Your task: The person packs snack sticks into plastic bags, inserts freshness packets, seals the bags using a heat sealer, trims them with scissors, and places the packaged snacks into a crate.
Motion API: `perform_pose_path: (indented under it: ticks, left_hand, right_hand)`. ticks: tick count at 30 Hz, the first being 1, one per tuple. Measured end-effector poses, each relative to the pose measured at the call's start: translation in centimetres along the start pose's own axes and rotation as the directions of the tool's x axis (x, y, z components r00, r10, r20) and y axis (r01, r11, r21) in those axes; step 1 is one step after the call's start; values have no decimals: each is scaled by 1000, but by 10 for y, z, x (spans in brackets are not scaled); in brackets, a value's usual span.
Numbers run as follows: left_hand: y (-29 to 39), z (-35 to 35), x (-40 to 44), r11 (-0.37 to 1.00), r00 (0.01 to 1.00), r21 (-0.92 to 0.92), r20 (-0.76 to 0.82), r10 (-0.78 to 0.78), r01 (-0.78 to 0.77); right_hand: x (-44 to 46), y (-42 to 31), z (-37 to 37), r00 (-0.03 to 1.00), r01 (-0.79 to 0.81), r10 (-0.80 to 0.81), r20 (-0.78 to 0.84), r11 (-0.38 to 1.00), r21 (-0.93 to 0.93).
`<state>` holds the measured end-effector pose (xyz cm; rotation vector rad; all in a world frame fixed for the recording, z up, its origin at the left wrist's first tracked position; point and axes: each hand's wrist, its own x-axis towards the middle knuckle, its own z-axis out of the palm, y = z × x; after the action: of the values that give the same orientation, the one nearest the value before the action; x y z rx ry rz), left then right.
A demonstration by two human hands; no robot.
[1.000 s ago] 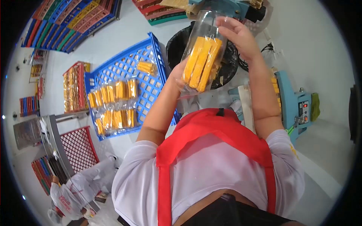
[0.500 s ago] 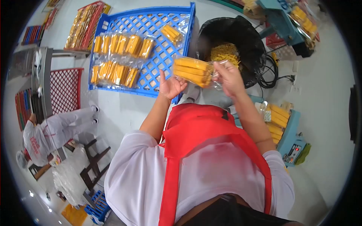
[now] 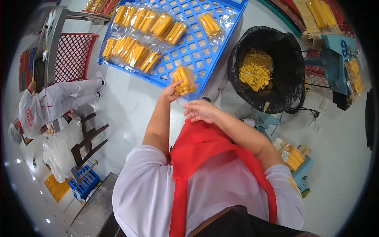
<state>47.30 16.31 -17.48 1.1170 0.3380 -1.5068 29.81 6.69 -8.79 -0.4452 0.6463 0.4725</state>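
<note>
My left hand [image 3: 171, 91] is closed on the edge of a clear plastic pack of yellow sticks [image 3: 184, 80], held over the near corner of a blue plastic crate [image 3: 216, 59]. Just below the pack is my right hand [image 3: 200, 110], in front of the red apron [image 3: 201, 138]; its fingers are loosely bent and apart, with nothing visible in them. In the crate lie two rows of similar packs [image 3: 161, 25] and one separate pack [image 3: 209, 24] towards the right side.
Right of the crate stands a bin with a black liner [image 3: 286, 65], holding yellow scraps [image 3: 256, 71]. Blue-green machines [image 3: 333, 65] with yellow packs are at the right, with cables on the floor. At left are a red crate [image 3: 75, 55], a dark rack [image 3: 89, 138] and another person [image 3: 59, 100].
The pack has passed from my right hand to my left and moved down-left to the crate's corner. My right hand has let go and come in towards the apron. The view has shifted.
</note>
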Motion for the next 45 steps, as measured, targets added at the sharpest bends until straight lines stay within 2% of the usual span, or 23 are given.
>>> perform_pose_path:
  ticks: [1,5,7,8,15,16,17,19,20,22,23,24,25,26,28,30,31,33,38,40,42,44,45]
  left_hand:
    - [4,-9,3,1000,1000,-3,9,-7,7]
    - [13,-20,15,927,989,347,-35,-142,145]
    - [15,-24,26,680,944,659,-161,-288,320]
    - [17,-23,34,372,917,842,-323,-233,391]
    - [12,-17,52,219,886,867,-397,-238,447]
    - [-11,-89,101,210,942,921,-299,-154,327]
    - [-4,-80,111,198,943,927,-293,-156,320]
    - [15,-40,121,422,943,891,-269,198,166]
    - [24,-11,124,406,947,900,-254,195,158]
    - [38,55,133,223,880,965,13,475,-135]
    - [43,74,146,193,889,966,68,453,-172]
    - [46,93,161,-257,865,962,208,457,-95]
    - [42,113,176,-655,839,755,365,403,-13]
    - [38,118,195,-690,856,724,346,384,17]
    - [35,136,214,-658,889,749,242,388,83]
    - [30,98,274,-785,879,616,340,336,62]
    - [31,126,244,-712,881,699,291,374,71]
    - [35,144,229,-801,924,591,243,295,100]
    - [39,150,226,-756,801,645,394,452,109]
    - [61,167,219,-688,719,721,437,541,80]
    - [85,181,205,-571,504,818,467,726,64]
    - [121,198,184,-543,494,837,445,747,68]
    - [138,208,170,-501,505,863,407,761,60]
  right_hand:
    - [-2,3,-5,998,-48,49,35,998,-34]
    - [-23,7,-43,1000,-29,29,0,999,-22]
    - [-37,12,-68,1000,-8,7,-31,1000,-18]
    - [-45,15,-79,996,6,-3,-90,1000,29]
    - [-81,33,-115,960,118,-61,-272,973,199]
    - [-82,37,-117,958,129,-69,-278,970,205]
    - [-83,41,-118,958,141,-74,-276,963,230]
    - [-83,44,-119,955,172,-95,-282,950,261]
    - [-83,46,-120,950,179,-97,-296,948,264]
    - [-85,46,-118,933,226,-124,-338,933,280]
    - [-88,44,-115,924,231,-126,-362,937,262]
    - [-93,45,-114,908,244,-129,-398,936,253]
    - [-98,51,-113,876,310,-159,-454,908,280]
    - [-102,56,-113,874,333,-195,-444,907,257]
    - [-110,70,-122,868,380,-259,-423,896,231]
    - [-131,76,-116,826,436,-289,-484,871,226]
    - [-138,77,-114,827,435,-282,-487,869,235]
    - [-143,89,-117,793,486,-322,-517,846,219]
    - [-156,98,-111,766,539,-357,-534,809,232]
    - [-175,92,-108,766,507,-384,-516,854,117]
    - [-209,74,-129,761,332,-397,-513,918,-217]
    - [-273,39,-133,655,181,-537,-531,794,-580]
    - [-314,3,-106,583,33,-653,-484,614,-788]
